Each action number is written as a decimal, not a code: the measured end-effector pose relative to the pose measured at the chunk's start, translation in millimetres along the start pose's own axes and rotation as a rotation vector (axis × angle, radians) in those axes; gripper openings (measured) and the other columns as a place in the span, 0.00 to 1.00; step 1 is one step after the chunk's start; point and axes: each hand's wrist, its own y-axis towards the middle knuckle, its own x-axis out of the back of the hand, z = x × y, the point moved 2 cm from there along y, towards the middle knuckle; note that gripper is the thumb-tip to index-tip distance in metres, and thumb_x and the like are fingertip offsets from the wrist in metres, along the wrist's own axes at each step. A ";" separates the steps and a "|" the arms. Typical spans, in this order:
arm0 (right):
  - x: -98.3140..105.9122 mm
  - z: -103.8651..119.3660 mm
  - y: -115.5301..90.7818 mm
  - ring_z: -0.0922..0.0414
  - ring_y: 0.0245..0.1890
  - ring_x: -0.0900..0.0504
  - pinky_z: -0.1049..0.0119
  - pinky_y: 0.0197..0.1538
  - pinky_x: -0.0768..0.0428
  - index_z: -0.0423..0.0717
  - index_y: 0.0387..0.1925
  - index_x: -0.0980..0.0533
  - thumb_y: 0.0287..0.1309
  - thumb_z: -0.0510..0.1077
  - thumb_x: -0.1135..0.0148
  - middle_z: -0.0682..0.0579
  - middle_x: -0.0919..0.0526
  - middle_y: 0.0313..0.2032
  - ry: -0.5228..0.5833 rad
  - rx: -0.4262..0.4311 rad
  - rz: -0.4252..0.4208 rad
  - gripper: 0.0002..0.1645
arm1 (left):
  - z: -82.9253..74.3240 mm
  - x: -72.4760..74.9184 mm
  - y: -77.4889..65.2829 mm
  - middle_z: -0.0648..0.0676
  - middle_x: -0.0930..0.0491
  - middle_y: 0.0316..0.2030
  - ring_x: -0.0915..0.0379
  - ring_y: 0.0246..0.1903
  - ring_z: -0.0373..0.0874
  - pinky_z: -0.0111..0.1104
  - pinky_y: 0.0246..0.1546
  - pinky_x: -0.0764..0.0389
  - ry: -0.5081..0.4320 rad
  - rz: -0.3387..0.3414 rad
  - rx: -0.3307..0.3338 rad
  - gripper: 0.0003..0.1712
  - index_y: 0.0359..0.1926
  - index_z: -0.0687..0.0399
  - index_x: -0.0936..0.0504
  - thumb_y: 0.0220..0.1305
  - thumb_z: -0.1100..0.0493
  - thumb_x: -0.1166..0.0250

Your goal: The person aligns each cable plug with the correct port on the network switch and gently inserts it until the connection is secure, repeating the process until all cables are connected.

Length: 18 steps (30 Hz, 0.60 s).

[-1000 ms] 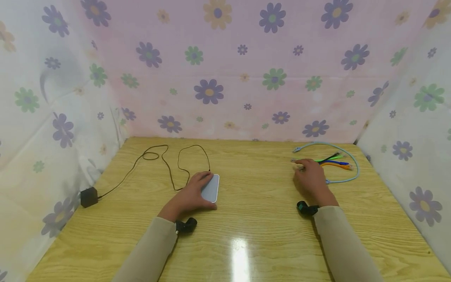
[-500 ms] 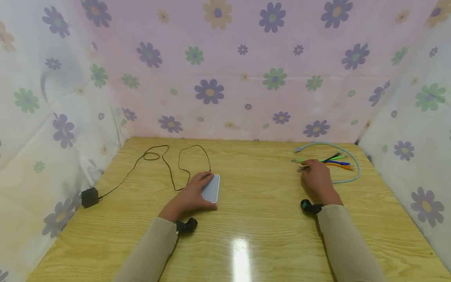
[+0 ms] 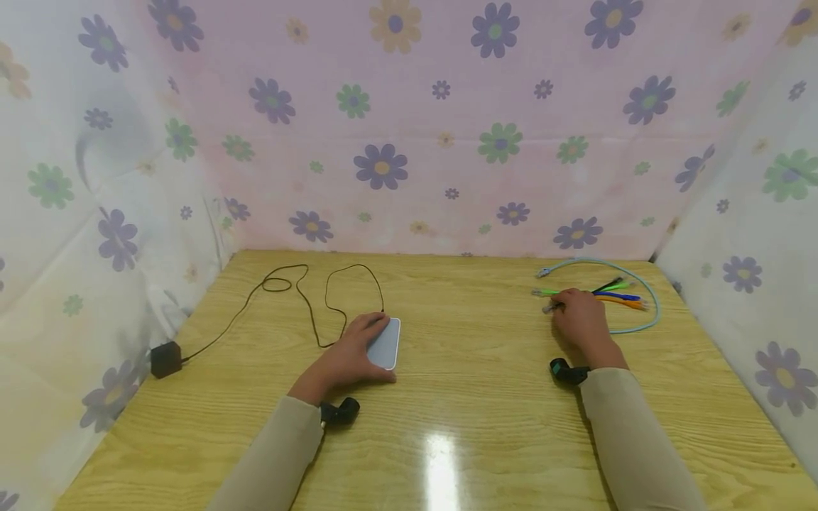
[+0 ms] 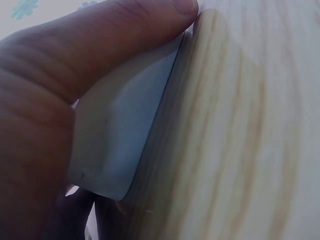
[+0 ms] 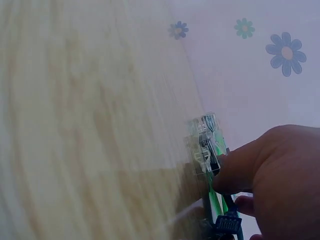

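My left hand [image 3: 351, 353] grips a small flat grey box with white edges [image 3: 385, 345], thumb along the near side and fingers at the far side. The box lies on the table, and close up in the left wrist view its smooth casing [image 4: 125, 120] shows. A thin black cord [image 3: 381, 291] runs into its far end. Over at the right, my right hand [image 3: 583, 318] pinches a black network cable [image 5: 216, 165] just behind its clear plug. Beside it lies a green network cable [image 3: 546, 292]; blue [image 3: 620, 295] and orange [image 3: 633, 304] ones fan out behind the hand.
A light blue network cable [image 3: 653, 294] curves around the bunch. The black cord loops left to a black power adapter [image 3: 166, 359] near the table's left edge. Flowered cloth [image 3: 409, 142] walls the wooden table [image 3: 473, 397] at the back and sides.
My right hand has shifted a little to the right, uncovering the green cable's plug end. The left hand keeps its grip on the grey box without visible movement.
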 end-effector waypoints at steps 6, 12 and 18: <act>2.3 4.0 0.2 0.29 0.54 0.29 0.32 0.51 0.32 0.40 0.54 0.21 0.66 0.37 0.54 0.32 0.24 0.54 -0.052 0.006 0.017 0.20 | -2.5 2.2 -0.3 0.51 0.47 0.74 0.49 0.70 0.53 0.47 0.54 0.29 0.006 -0.008 -0.005 0.63 0.75 0.47 0.44 0.40 0.38 0.22; -0.1 2.9 -2.0 0.30 0.56 0.30 0.31 0.52 0.34 0.43 0.52 0.20 0.68 0.36 0.54 0.33 0.24 0.55 -0.039 -0.009 0.007 0.19 | -1.9 1.0 0.0 0.51 0.48 0.74 0.50 0.71 0.53 0.47 0.56 0.30 0.014 -0.002 -0.003 0.64 0.75 0.47 0.44 0.40 0.37 0.22; -2.2 0.1 -2.6 0.32 0.54 0.27 0.35 0.54 0.32 0.42 0.51 0.20 0.69 0.36 0.52 0.33 0.22 0.54 0.029 0.059 -0.058 0.17 | -0.9 -0.4 -0.3 0.49 0.48 0.74 0.51 0.71 0.52 0.47 0.56 0.30 0.004 0.003 0.006 0.64 0.75 0.46 0.44 0.40 0.37 0.22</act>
